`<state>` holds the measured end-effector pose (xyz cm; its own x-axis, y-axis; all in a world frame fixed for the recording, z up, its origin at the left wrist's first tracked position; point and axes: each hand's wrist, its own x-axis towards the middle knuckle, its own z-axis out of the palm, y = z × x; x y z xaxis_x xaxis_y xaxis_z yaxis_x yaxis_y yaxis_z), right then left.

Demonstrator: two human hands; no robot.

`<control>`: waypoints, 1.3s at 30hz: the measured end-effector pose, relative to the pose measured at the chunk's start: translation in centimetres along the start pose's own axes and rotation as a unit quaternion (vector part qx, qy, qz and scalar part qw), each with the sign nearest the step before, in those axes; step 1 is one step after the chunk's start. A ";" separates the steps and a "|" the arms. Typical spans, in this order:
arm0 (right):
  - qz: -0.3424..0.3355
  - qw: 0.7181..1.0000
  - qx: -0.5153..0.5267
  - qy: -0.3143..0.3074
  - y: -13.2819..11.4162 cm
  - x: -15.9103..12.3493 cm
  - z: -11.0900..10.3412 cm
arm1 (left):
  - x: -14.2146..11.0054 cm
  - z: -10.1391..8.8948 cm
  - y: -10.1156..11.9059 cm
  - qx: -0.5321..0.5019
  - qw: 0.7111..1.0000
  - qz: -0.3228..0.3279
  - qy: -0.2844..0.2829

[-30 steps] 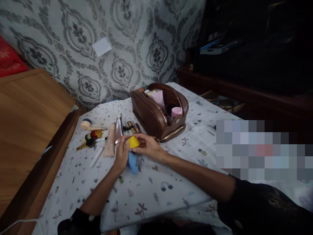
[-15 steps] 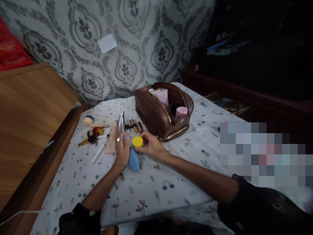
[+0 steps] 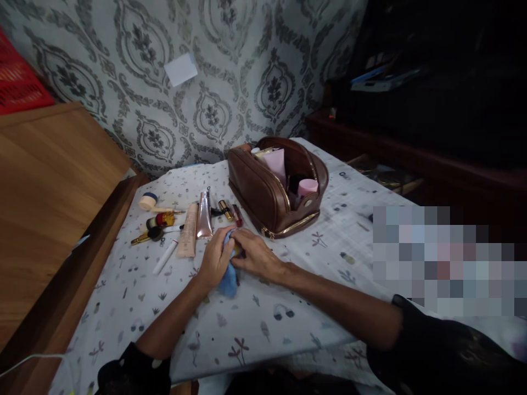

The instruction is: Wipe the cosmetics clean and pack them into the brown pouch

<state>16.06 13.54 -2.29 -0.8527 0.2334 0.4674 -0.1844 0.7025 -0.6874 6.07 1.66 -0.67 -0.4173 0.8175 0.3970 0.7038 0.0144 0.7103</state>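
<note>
With the left grip, clamps a blue cloth against a small yellow object; with the right grip, seems to clamp the object itself from the three o'clock side. Covers nearly all of it — impossible to tell lid from body, or how firm the hold.

Could slip through cloth sliding under the fingers, or through uneven squeezing from opposite sides. Might then drop onto the counter and roll off at the six o'clock edge. Could also bunch or catch the hanging cloth under a fingertip, masking a loosening hold.

With a forward nudge, might knock the gold lipstick and dark red tube near twelve o'clock. At eleven, could shove the rose-silver tube into the beige tube; at nine, could set the white stick rolling. Toward one o'clock, might bump the open brown bag — a knuckle's swing too wide.
</note>
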 end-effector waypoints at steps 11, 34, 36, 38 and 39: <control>0.080 0.996 0.024 -0.018 -1.4 0.1 -1.7 | 0.9 -0.7 0.6 -0.092 0.984 -0.135 0.068; 0.104 0.953 0.190 0.213 -5.9 -0.7 -19.8 | 10.0 0.0 9.2 0.349 0.881 0.317 -0.050; 0.110 0.958 0.163 0.209 -5.7 0.0 -21.1 | 9.8 0.1 9.1 0.366 0.869 0.330 -0.054; 0.106 0.965 0.148 0.188 -5.3 0.8 -21.9 | 9.5 0.1 8.8 0.358 0.869 0.340 -0.039; 0.100 0.969 0.142 0.175 -5.0 1.2 -22.1 | 9.3 0.0 8.7 0.349 0.871 0.345 -0.029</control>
<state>26.74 25.13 14.03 -0.6761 0.5948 0.4349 -0.2018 0.4182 -0.8857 8.31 9.40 9.20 0.2589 0.7971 0.5456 0.9620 -0.1619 -0.2200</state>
